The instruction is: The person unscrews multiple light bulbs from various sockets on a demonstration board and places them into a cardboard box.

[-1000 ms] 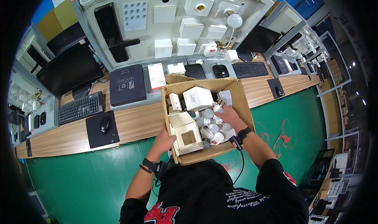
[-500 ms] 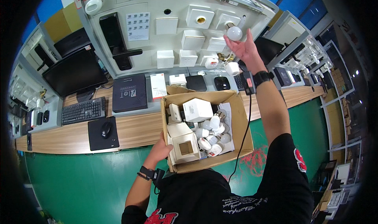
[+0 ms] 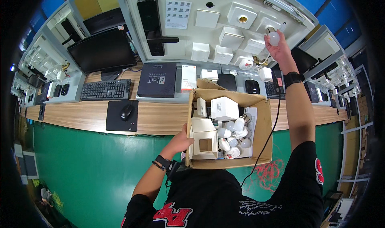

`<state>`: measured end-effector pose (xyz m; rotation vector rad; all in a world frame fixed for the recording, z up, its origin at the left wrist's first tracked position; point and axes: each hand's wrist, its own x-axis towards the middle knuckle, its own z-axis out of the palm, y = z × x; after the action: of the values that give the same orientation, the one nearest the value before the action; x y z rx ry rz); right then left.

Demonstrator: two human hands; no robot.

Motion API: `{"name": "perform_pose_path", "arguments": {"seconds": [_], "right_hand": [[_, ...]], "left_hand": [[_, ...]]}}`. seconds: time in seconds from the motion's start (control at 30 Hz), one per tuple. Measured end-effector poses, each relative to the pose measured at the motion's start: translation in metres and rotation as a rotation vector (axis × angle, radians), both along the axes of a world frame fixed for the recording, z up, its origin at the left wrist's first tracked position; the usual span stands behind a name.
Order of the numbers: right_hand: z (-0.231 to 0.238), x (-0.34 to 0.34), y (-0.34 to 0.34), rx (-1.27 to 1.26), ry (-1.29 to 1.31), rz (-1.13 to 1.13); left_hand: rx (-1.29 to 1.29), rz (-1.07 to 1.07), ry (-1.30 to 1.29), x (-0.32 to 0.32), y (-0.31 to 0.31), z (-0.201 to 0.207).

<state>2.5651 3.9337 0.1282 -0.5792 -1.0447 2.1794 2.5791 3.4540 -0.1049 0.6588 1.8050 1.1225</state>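
While the left hand (image 3: 182,142) steadies the cardboard box (image 3: 262,126) by its left wall, fingers curled against the cardboard, the right hand (image 3: 279,48) is raised to the upright display panel (image 3: 188,39) beyond the counter (image 3: 152,116). Right fingers are clenched around the lower part of a white light bulb (image 3: 273,37), its globe showing above them. The bulb sits at a white lamp holder (image 3: 268,23) on the panel; whether it is seated in the holder cannot be told. A second holder with a brass socket (image 3: 242,19) is just to the left of the right fingers. A black watch (image 3: 293,77) is on the right wrist, with a dark cable (image 3: 272,120) hanging below it past the box. Inside the box, to the right of the left fingers, lie several white bulbs (image 3: 234,134) and small white cartons (image 3: 224,107). A mouse (image 3: 126,111) on a black pad and a keyboard (image 3: 106,89) lie well to the left of the left hand.
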Motion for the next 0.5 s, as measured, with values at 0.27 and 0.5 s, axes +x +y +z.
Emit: {"name": "perform_pose_path", "arguments": {"seconds": [0.27, 0.5], "right_hand": [[0.002, 0.007, -0.022, 1.71, -1.039, -0.531], [-0.008, 0.01, -0.026, 1.753, -0.811, -0.662]], "left_hand": [[-0.034, -0.001, 0.074, -0.001, -0.001, -0.01], [0.011, 0.004, 0.086, -0.002, -0.001, -0.01]]}}
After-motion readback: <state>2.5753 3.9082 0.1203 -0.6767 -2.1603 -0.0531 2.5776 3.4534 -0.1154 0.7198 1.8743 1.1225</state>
